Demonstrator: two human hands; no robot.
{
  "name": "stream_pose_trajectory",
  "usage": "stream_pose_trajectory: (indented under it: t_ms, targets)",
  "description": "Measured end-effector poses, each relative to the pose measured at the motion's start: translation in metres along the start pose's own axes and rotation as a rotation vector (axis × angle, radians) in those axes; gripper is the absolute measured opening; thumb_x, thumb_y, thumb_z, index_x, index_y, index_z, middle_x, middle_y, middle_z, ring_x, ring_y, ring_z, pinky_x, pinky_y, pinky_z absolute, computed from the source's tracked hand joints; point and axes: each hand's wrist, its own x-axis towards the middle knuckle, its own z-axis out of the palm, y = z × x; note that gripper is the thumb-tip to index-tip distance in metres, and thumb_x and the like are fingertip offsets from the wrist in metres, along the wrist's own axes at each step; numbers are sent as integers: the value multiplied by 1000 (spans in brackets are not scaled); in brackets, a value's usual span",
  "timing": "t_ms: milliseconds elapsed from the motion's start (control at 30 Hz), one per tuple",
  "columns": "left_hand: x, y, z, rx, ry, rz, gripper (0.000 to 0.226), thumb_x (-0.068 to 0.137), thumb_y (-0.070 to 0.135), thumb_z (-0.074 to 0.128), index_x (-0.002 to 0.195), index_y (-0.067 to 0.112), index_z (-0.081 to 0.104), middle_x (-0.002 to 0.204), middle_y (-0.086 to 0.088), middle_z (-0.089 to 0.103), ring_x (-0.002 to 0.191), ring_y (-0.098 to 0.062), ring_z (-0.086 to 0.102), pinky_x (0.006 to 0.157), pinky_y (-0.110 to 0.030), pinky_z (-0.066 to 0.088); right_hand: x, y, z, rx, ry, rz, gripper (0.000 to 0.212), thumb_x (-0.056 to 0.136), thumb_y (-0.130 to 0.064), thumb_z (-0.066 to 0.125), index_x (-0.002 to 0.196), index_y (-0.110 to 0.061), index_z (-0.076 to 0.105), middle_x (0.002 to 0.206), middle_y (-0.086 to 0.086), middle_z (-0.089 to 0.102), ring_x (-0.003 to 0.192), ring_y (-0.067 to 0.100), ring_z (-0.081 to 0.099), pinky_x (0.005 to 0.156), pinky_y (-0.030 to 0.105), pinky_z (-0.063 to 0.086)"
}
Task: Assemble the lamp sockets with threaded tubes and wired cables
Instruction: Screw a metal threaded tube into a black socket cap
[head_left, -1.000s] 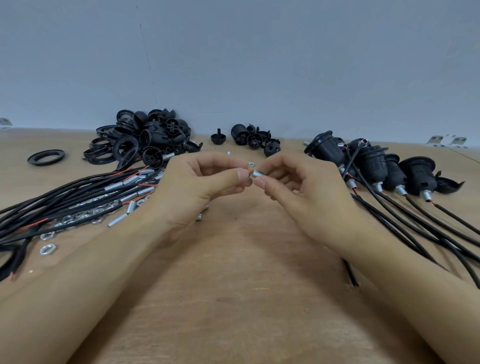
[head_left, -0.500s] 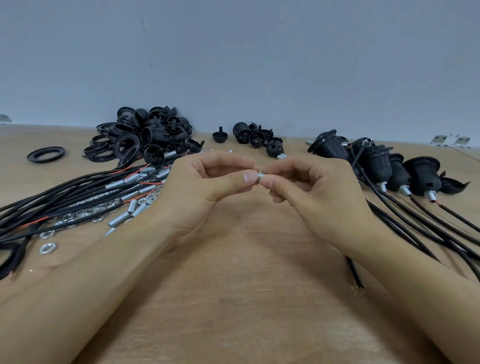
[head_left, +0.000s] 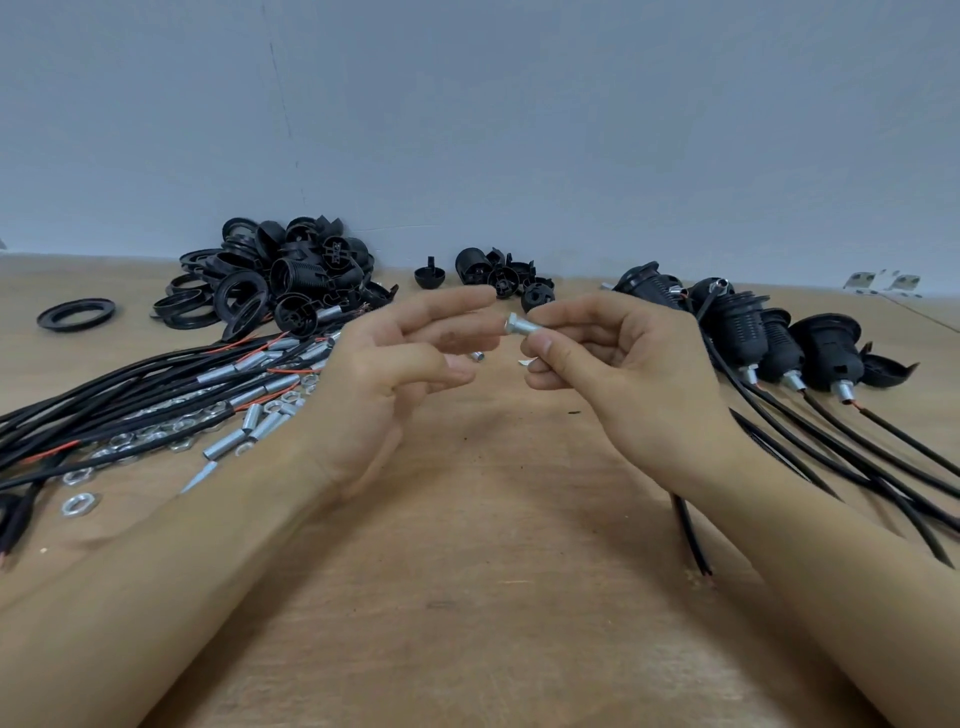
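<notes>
Fingertips of the right hand (head_left: 618, 374) are pinching a threaded tube with its nut (head_left: 521, 326) mid-table; the left hand (head_left: 395, 374) is hovering loose, empty. Shallow pinch is risking a drop among scattered nuts (head_left: 171, 441) left.

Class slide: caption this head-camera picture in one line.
Right hand pinches a threaded tube with nut; left hand open beside it.

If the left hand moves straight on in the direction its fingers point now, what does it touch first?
Probably the nut end of the threaded tube pinched in the right hand; the left hand points right at it, though depth is unclear.
</notes>
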Motion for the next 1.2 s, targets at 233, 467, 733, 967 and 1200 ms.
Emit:
stream_pose_trajectory:
  t_ms: [233, 467, 733, 967, 1200]
  targets:
    - [-1, 3, -3, -55, -64, 46, 51, 71, 9, 47, 118, 6, 66, 112, -16, 73, 115, -25, 64, 94, -38, 45, -2, -4, 0, -105, -77, -96, 17, 86, -3, 71, 88, -20, 73, 81, -1, 74, 72, 17, 72, 68, 31, 60]
    - [0, -1, 1, 94, -6, 49, 63, 68, 4, 57, 130, 8, 56, 122, -10, 68, 119, -22, 60, 91, -29, 48, 3, 2, -5, -116, -13, -60, 15, 87, -4, 71, 88, -19, 72, 78, 2, 72, 67, 16, 71, 67, 28, 59]
    - [-3, 2, 3, 94, -31, 97, 64, 67, 4, 54, 131, 5, 54, 115, -14, 71, 116, -20, 63, 90, -27, 48, 3, 3, -5, -102, -48, -57, 17, 86, -1, 71, 88, -17, 72, 78, 3, 72, 69, 16, 69, 64, 23, 57]
    - [-2, 1, 1, 120, 25, 112, 58, 68, 5, 55, 126, 9, 58, 111, -10, 73, 114, -19, 64, 88, -27, 47, 2, 2, -5, -78, -58, -47, 17, 86, 0, 70, 87, -17, 72, 76, 1, 72, 68, 15, 69, 63, 21, 56]
    - [-3, -4, -1, 186, -67, 30, 63, 68, 6, 58, 131, 10, 56, 117, -15, 70, 118, -27, 61, 92, -34, 48, 1, 2, -6, -108, -85, -12, 13, 88, -1, 68, 91, -14, 73, 79, 5, 73, 69, 17, 69, 64, 24, 57]
